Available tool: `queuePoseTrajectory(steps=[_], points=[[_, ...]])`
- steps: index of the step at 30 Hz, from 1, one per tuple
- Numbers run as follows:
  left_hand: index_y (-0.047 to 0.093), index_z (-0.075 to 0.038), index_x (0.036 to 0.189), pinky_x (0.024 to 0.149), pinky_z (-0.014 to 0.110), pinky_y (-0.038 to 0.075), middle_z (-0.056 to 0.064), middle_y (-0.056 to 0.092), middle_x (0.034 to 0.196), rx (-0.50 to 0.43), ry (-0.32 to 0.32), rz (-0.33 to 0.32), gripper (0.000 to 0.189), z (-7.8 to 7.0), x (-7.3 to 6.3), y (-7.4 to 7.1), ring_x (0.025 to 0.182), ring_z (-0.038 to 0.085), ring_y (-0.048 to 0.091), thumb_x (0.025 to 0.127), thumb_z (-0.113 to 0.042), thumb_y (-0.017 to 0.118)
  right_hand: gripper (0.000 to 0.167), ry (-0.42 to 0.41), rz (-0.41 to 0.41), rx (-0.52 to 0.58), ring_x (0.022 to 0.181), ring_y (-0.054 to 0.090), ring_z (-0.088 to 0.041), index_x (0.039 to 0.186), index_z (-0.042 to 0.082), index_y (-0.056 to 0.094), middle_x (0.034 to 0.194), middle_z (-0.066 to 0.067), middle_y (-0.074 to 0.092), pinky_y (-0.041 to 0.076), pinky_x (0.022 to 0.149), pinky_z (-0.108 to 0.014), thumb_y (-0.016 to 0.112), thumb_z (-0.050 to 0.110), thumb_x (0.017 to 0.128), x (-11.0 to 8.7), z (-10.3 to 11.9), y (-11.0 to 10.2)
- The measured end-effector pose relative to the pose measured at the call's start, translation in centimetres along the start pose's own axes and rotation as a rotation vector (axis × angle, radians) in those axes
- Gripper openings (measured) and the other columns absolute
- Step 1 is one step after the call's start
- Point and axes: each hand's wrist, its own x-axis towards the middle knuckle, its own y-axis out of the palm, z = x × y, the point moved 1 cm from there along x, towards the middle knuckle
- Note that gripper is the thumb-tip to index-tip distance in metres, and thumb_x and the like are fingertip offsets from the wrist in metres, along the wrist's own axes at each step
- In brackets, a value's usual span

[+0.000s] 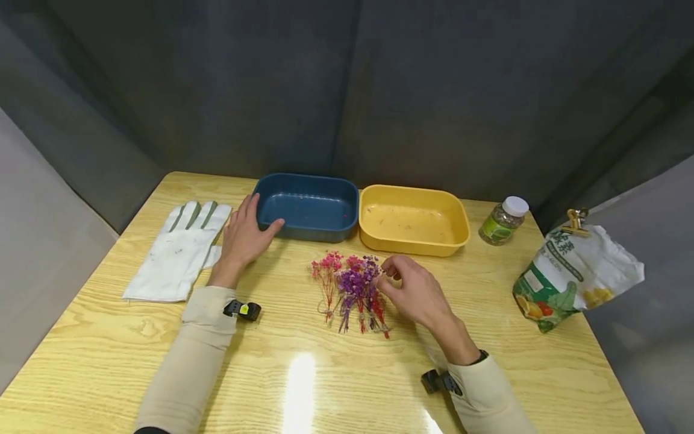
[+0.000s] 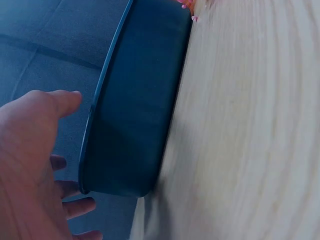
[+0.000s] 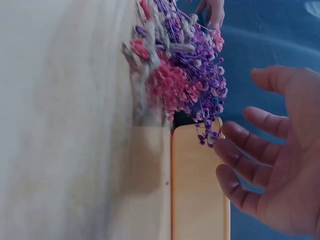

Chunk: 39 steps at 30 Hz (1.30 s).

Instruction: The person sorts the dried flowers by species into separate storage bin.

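Observation:
Small bunches of dried flowers, pink and purple (image 1: 355,283), lie together on the wooden table, stems toward the near side. My right hand (image 1: 414,289) is at their right edge with fingers loosely bent. In the right wrist view the purple flower heads (image 3: 207,85) sit close to the fingertips, and nothing is gripped. My left hand (image 1: 246,235) is at the left end of the blue bin (image 1: 309,234), thumb and fingers spread. The left wrist view shows the thumb apart from the bin's rim; whether the other fingers touch the bin I cannot tell.
Right of the blue bin stands a yellow bin (image 1: 414,247) with tiny bits inside. White work gloves (image 1: 170,259) lie at the left. A jar with a white lid (image 1: 504,221) and a clipped white-green bag (image 1: 575,274) stand at the right. A dark curtain (image 1: 347,90) hangs behind.

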Motion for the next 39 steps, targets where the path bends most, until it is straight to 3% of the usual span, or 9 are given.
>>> queuePoseTrajectory(steps=[4, 8, 14, 20, 27, 39], points=[[0.009, -0.017, 0.157, 0.110, 0.065, 0.021, 0.008, 0.010, 0.164, -0.039, -0.030, 0.019, 0.094, 0.4, 0.0, 0.2, 0.146, 0.039, 0.020, 0.088, -0.065, 0.051, 0.015, -0.018, 0.030, 0.007, 0.068, 0.055, -0.010, 0.085, 0.022, 0.062, 0.078, 0.007, 0.061, 0.044, 0.064, -0.029, 0.070, 0.035, 0.085, -0.4, 0.1, 0.3], [0.008, -0.013, 0.157, 0.111, 0.064, 0.022, 0.010, 0.009, 0.164, -0.071, -0.046, 0.024, 0.098, 0.7, 0.0, 0.3, 0.146, 0.040, 0.020, 0.088, -0.062, 0.055, 0.016, -0.017, 0.079, 0.002, 0.060, 0.051, -0.007, 0.076, 0.027, 0.061, 0.068, 0.011, 0.058, 0.041, 0.059, -0.027, 0.070, 0.037, 0.085, -0.7, 0.0, 0.9], [0.007, -0.009, 0.156, 0.114, 0.059, 0.022, 0.015, 0.011, 0.163, -0.112, -0.085, 0.054, 0.100, 1.0, 0.2, 0.3, 0.147, 0.039, 0.019, 0.087, -0.062, 0.056, 0.018, 0.012, 0.135, 0.018, 0.060, 0.052, -0.005, 0.075, 0.029, 0.066, 0.068, 0.014, 0.060, 0.042, 0.059, -0.026, 0.072, 0.044, 0.083, -1.0, -0.3, 1.8], [0.004, -0.009, 0.157, 0.114, 0.058, 0.022, 0.016, 0.011, 0.162, -0.146, -0.106, 0.088, 0.102, 1.0, 0.3, 0.3, 0.148, 0.038, 0.017, 0.087, -0.063, 0.055, 0.019, 0.045, 0.134, 0.023, 0.063, 0.052, -0.006, 0.074, 0.026, 0.068, 0.072, 0.011, 0.060, 0.042, 0.060, -0.026, 0.076, 0.044, 0.080, -1.1, -0.2, 2.4], [0.003, -0.009, 0.157, 0.114, 0.058, 0.024, 0.016, 0.012, 0.162, -0.154, -0.109, 0.092, 0.101, 0.9, 0.2, 0.4, 0.147, 0.039, 0.017, 0.088, -0.061, 0.056, 0.022, 0.069, 0.150, 0.006, 0.063, 0.049, -0.008, 0.066, 0.027, 0.066, 0.071, 0.008, 0.058, 0.040, 0.059, -0.026, 0.079, 0.042, 0.077, -1.0, -0.1, 3.1], [0.001, -0.012, 0.157, 0.114, 0.059, 0.023, 0.015, 0.009, 0.163, -0.162, -0.128, 0.097, 0.101, 0.7, 0.2, 0.6, 0.148, 0.039, 0.016, 0.088, -0.064, 0.054, 0.019, 0.154, 0.152, 0.043, 0.063, 0.052, -0.007, 0.064, 0.025, 0.069, 0.073, 0.009, 0.063, 0.044, 0.062, -0.028, 0.075, 0.035, 0.079, -1.0, -0.1, 3.9]])
